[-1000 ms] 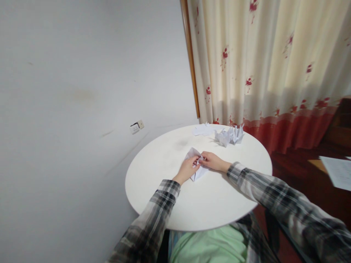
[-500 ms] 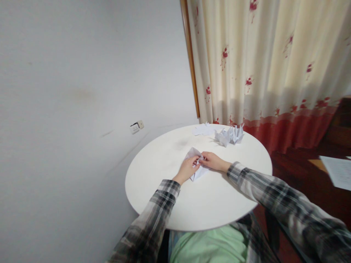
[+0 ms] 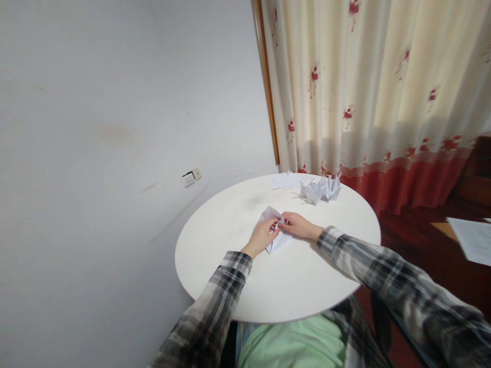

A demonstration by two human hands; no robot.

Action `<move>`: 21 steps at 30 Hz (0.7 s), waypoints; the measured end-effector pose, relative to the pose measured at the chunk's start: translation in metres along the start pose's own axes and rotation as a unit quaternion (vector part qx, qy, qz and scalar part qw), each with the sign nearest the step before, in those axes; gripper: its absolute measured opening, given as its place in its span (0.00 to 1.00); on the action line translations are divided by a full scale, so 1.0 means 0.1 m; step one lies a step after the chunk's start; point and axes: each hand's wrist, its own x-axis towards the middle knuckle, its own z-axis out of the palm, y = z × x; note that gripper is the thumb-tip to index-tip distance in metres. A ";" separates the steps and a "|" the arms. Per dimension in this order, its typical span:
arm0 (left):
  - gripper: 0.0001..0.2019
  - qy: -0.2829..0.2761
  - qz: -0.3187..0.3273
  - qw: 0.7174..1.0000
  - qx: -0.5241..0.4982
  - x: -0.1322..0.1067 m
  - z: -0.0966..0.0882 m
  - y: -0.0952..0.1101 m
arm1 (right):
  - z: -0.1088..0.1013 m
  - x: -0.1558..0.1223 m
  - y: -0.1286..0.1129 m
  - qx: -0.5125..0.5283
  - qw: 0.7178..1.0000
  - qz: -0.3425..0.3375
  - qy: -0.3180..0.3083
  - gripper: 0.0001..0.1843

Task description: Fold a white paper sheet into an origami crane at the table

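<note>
Left hand (image 3: 264, 236) and right hand (image 3: 300, 226) pinch the folded white paper (image 3: 279, 243) — likely light, thin, easily creased — best held gently along its folded edges.

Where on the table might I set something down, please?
The table looks bare between its left edge and the left hand, and nearer, between the sleeves. It is crowded midway, where that hand and the right hand hold a folded sheet, and at the back, with paper shapes and flat paper.

Floral curtain (image 3: 378, 92), white wall socket (image 3: 187, 179)
</note>
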 end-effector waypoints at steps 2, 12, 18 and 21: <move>0.15 -0.003 -0.001 1.000 0.000 0.00 0.00 0.00 | 0.00 0.00 0.00 0.002 1.000 -0.001 0.001 0.12; 0.14 -0.006 0.002 1.000 0.005 0.00 -0.01 0.02 | -0.01 0.00 -0.01 -0.005 1.000 0.004 -0.004 0.11; 0.13 -0.004 -0.003 1.000 0.008 0.00 -0.01 0.02 | 0.01 0.00 0.01 -0.009 1.000 -0.007 0.004 0.12; 0.13 -0.003 -0.004 1.000 0.003 0.00 -0.01 0.02 | 0.01 0.00 0.00 -0.007 1.000 -0.010 0.005 0.12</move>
